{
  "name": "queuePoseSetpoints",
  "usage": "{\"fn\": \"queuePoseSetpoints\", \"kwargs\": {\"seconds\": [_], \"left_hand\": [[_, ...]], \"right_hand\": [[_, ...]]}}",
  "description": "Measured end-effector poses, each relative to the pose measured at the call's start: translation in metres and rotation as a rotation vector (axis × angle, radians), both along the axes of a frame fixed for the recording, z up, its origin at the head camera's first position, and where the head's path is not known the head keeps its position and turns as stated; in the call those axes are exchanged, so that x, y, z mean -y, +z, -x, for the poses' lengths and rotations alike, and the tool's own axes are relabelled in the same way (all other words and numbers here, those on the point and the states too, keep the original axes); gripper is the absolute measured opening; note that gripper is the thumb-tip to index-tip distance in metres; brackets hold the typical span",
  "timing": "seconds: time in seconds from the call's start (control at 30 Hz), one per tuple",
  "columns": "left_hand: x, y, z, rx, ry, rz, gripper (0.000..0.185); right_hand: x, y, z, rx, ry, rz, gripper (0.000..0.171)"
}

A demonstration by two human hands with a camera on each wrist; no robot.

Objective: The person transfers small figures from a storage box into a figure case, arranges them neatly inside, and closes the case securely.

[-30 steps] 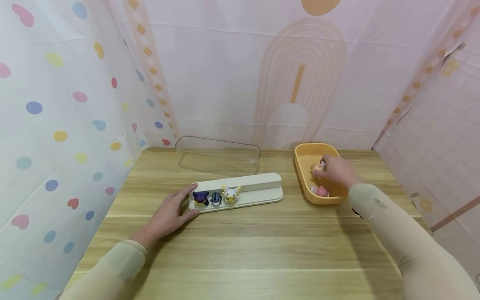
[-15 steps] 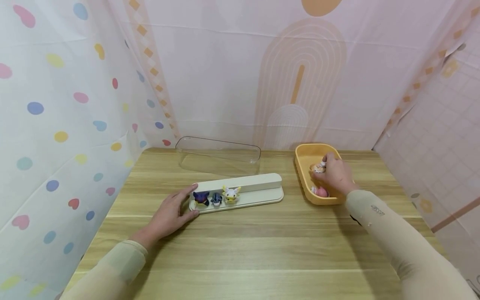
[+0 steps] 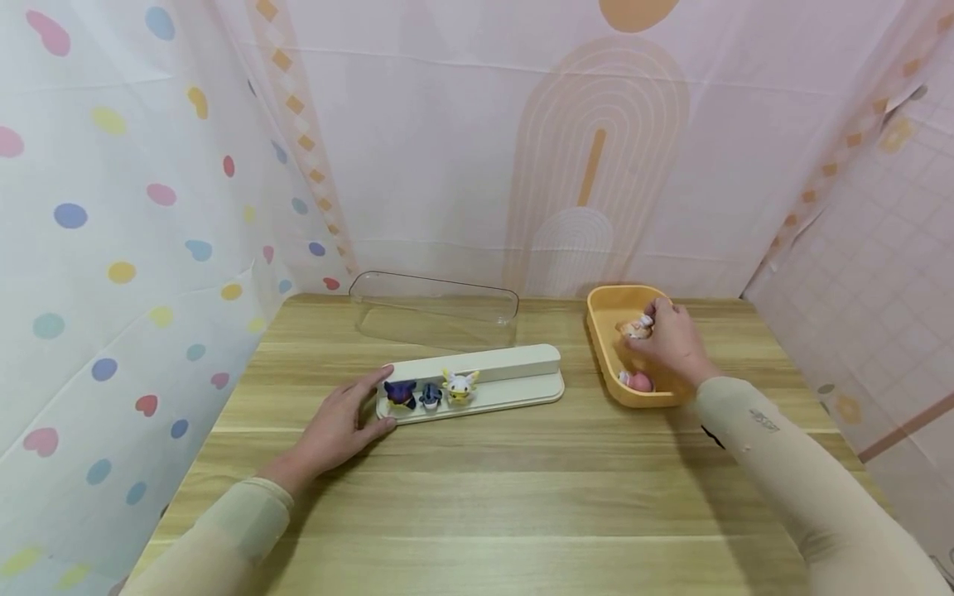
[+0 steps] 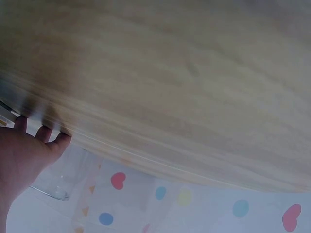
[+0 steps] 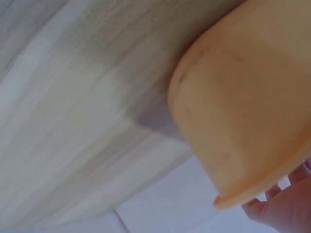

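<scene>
My left hand [image 3: 335, 424] grips the left end of a long cream display stand [image 3: 514, 389], thumb at its front edge and index finger at its back edge. On the stand's lower step stand a dark purple figurine [image 3: 400, 393], a small blue-grey figurine [image 3: 430, 396] and a white-and-yellow figurine [image 3: 460, 386]. Inside the orange basket [image 3: 599, 327], my right hand [image 3: 678, 343] pinches an orange-and-white figurine [image 3: 635, 328] between thumb and fingers. A pink-and-white figurine [image 3: 637, 381] lies nearer the basket's front. In the right wrist view the basket wall hides the figurines.
Behind the stand, a clear plastic cover [image 3: 436, 308] sits at the back of the wooden table [image 3: 477, 497]. Patterned cloth [image 3: 447, 165] hangs along the back and both sides. The basket's raised rim surrounds my right hand's work.
My right hand has shifted slightly and turned the orange-and-white figurine within the basket. The left hand and the stand have stayed in place.
</scene>
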State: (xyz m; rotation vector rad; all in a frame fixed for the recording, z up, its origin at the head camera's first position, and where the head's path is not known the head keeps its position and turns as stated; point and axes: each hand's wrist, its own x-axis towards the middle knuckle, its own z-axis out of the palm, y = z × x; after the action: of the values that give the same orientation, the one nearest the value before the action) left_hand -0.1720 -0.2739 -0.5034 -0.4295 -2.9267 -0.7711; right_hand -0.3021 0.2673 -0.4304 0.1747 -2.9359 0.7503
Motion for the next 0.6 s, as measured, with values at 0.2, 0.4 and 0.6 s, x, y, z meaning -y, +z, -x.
{"fn": "queuePoseSetpoints", "kwargs": {"seconds": [0.2,0.4,0.6], "left_hand": [[0.001,0.000,-0.001,0.001,0.000,0.003,0.089],[0.001,0.000,-0.001,-0.004,0.005,-0.001,0.088],[0.003,0.000,-0.001,0.010,0.011,0.003,0.089]], "right_hand": [[0.003,0.010,-0.004,-0.048,0.030,-0.009,0.057],[0.012,0.027,-0.013,-0.083,0.044,0.017,0.056],[0.031,0.042,-0.024,-0.083,0.110,0.074,0.056]]}}
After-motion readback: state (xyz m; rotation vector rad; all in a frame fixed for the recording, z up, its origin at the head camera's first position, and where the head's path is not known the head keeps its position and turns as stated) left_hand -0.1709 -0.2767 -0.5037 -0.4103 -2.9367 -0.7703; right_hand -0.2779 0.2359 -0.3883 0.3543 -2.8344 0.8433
